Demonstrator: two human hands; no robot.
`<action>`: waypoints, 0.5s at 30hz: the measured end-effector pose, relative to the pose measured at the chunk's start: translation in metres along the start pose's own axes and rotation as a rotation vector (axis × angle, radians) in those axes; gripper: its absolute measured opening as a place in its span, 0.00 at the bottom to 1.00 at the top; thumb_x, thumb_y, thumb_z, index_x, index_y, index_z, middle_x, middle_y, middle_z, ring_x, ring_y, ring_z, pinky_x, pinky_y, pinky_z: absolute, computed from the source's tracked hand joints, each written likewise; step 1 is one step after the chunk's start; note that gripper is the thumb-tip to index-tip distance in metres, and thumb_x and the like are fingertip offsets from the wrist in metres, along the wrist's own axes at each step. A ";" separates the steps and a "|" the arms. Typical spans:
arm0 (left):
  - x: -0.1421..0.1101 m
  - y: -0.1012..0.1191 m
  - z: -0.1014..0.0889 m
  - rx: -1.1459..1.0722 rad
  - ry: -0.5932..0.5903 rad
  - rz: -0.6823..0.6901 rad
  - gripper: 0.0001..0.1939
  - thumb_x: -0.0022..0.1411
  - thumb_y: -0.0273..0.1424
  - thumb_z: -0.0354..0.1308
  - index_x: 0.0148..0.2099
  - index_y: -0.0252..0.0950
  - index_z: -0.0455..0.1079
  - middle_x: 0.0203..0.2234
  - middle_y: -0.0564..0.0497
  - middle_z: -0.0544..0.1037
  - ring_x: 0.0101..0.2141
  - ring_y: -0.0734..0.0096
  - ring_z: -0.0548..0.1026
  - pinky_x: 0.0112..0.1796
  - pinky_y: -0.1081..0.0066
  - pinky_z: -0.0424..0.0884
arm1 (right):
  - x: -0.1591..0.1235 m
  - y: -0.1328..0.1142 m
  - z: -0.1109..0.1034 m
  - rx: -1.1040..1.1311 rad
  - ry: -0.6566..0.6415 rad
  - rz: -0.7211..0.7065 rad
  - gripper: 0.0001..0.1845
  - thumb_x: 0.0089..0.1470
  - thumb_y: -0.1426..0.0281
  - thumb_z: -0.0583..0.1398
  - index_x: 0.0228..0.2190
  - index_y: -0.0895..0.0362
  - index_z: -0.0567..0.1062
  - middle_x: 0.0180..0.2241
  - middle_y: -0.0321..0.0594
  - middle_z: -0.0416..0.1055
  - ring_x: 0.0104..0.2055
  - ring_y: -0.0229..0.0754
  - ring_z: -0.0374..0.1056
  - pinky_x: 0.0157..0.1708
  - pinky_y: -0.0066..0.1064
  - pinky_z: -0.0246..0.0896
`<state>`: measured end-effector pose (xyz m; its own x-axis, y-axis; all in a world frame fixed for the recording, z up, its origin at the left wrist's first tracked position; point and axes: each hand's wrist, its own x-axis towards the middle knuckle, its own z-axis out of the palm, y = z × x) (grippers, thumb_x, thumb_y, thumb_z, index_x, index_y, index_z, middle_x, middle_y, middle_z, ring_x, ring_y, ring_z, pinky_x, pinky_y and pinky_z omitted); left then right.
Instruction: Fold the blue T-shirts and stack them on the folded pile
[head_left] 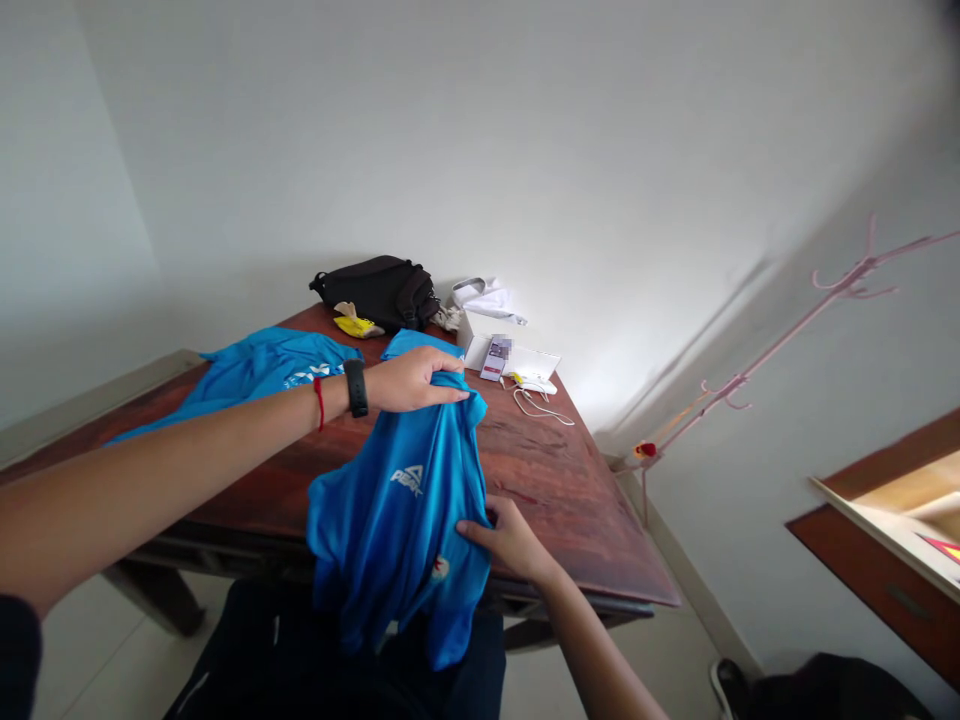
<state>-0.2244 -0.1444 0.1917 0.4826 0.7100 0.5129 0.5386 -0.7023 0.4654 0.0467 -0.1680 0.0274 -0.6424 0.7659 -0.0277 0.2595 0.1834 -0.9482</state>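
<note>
A blue sports shirt (420, 470) with a white PEAK logo hangs from my hands over the table's front edge, its lower part falling toward my lap. My left hand (417, 380), with a black band and a red string at the wrist, pinches the shirt at its upper end. Lower down, my right hand (510, 538) grips the right side of the same cloth between thumb and fingers. Another blue shirt (270, 365) lies spread on the left of the table. Behind my left hand is a piece of blue fabric (420, 344), partly hidden.
On the dark wooden table (555, 470) a black bag (375, 290) lies at the back, with a yellow packet (357, 324) before it. A white box (480, 335), a small purple-white box (495, 358) and a white cable (541, 408) are to its right. A pink coat rack (780, 352) leans at right.
</note>
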 end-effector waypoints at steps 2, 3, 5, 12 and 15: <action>-0.003 0.003 -0.013 0.036 -0.037 0.027 0.17 0.65 0.38 0.57 0.27 0.34 0.62 0.23 0.57 0.64 0.27 0.76 0.60 0.31 0.73 0.56 | -0.009 0.004 -0.007 0.060 -0.023 0.034 0.22 0.49 0.54 0.69 0.37 0.59 0.78 0.32 0.37 0.76 0.33 0.43 0.69 0.35 0.34 0.68; -0.006 0.005 -0.020 0.050 -0.037 0.032 0.17 0.66 0.38 0.57 0.28 0.35 0.61 0.23 0.58 0.63 0.26 0.76 0.60 0.30 0.74 0.55 | -0.013 0.004 -0.012 0.086 -0.027 0.046 0.22 0.47 0.55 0.70 0.38 0.59 0.78 0.32 0.37 0.76 0.34 0.43 0.70 0.36 0.34 0.68; -0.012 0.010 -0.032 0.081 -0.022 0.015 0.18 0.65 0.40 0.58 0.28 0.35 0.60 0.23 0.58 0.64 0.26 0.76 0.60 0.29 0.74 0.55 | -0.022 0.001 -0.023 0.129 -0.001 0.060 0.22 0.45 0.56 0.71 0.37 0.59 0.78 0.32 0.36 0.76 0.35 0.43 0.70 0.38 0.34 0.68; -0.048 0.031 -0.063 0.104 -0.022 -0.184 0.17 0.59 0.47 0.61 0.36 0.37 0.73 0.29 0.54 0.75 0.30 0.71 0.71 0.33 0.75 0.64 | -0.053 -0.023 -0.042 0.374 0.136 0.107 0.23 0.40 0.60 0.74 0.35 0.55 0.73 0.31 0.36 0.74 0.35 0.45 0.71 0.39 0.38 0.69; -0.068 0.039 -0.065 0.017 -0.001 -0.192 0.15 0.60 0.44 0.60 0.40 0.38 0.77 0.34 0.50 0.80 0.35 0.67 0.75 0.39 0.73 0.69 | -0.068 -0.030 -0.046 0.387 0.078 0.119 0.22 0.42 0.61 0.74 0.36 0.54 0.74 0.34 0.37 0.73 0.35 0.44 0.70 0.39 0.37 0.68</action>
<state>-0.2807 -0.2235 0.2222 0.3707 0.8307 0.4153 0.6322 -0.5533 0.5424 0.1151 -0.1972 0.0724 -0.5642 0.8147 -0.1340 0.0282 -0.1432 -0.9893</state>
